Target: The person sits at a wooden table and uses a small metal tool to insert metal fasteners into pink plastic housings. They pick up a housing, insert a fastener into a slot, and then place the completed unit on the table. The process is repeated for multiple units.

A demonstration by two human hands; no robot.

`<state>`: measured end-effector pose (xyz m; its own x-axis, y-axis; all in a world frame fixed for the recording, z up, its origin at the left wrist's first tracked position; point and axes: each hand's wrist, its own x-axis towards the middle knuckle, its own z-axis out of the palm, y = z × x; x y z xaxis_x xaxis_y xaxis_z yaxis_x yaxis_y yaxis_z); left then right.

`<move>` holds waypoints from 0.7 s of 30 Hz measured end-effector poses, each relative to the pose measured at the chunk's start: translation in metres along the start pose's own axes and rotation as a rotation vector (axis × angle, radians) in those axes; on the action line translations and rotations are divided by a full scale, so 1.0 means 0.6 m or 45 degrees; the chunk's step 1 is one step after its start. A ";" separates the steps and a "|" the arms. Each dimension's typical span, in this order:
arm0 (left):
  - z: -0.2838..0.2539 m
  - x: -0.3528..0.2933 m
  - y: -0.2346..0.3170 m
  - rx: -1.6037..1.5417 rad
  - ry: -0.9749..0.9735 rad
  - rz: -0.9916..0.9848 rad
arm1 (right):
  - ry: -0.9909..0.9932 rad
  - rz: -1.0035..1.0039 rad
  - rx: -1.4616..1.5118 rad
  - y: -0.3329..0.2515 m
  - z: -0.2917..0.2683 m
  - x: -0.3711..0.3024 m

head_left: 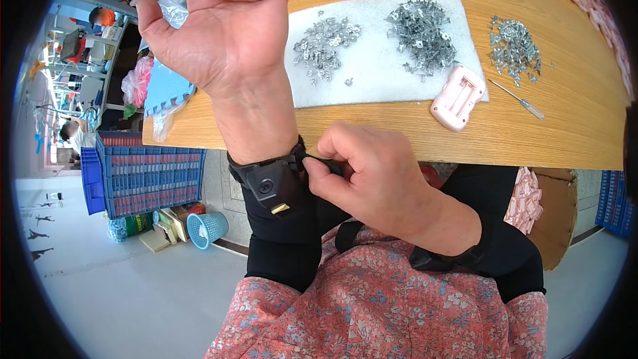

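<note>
My left hand (219,40) is raised at the upper left, palm showing. Its thumb stands apart and its fingers curl loosely with nothing in them, their tips partly cut off by the frame. Around my left wrist sits a black strapped device (266,185) with a small round lens. My right hand (372,179) reaches across to it, thumb and forefinger pinching the black strap (302,157) at the device's right side. The strap's end is partly hidden behind those fingers. Another black band (458,259) circles my right wrist.
On the wooden table (399,133), a white foam sheet (379,86) bears two piles of small metal pieces. To its right lie another metal pile (515,50), a screwdriver (522,101) and a pink plastic shell (458,98). Blue crates (153,176) and a basket (207,229) stand left.
</note>
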<state>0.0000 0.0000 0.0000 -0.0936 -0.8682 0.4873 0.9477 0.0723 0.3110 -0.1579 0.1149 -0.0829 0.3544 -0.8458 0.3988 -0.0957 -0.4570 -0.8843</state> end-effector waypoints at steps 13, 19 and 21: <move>-0.003 -0.006 -0.009 0.074 -0.019 -0.007 | 0.050 0.003 -0.001 0.015 0.011 0.001; -0.006 -0.009 -0.015 0.075 -0.014 -0.041 | -0.019 -0.072 -0.015 0.017 0.007 0.000; -0.006 -0.010 -0.016 0.056 0.001 -0.060 | -0.061 -0.096 0.019 0.017 0.008 -0.002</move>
<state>-0.0073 0.0028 -0.0086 -0.1375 -0.8714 0.4709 0.9279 0.0530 0.3689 -0.1549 0.1123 -0.0937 0.4045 -0.7946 0.4528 -0.0532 -0.5147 -0.8557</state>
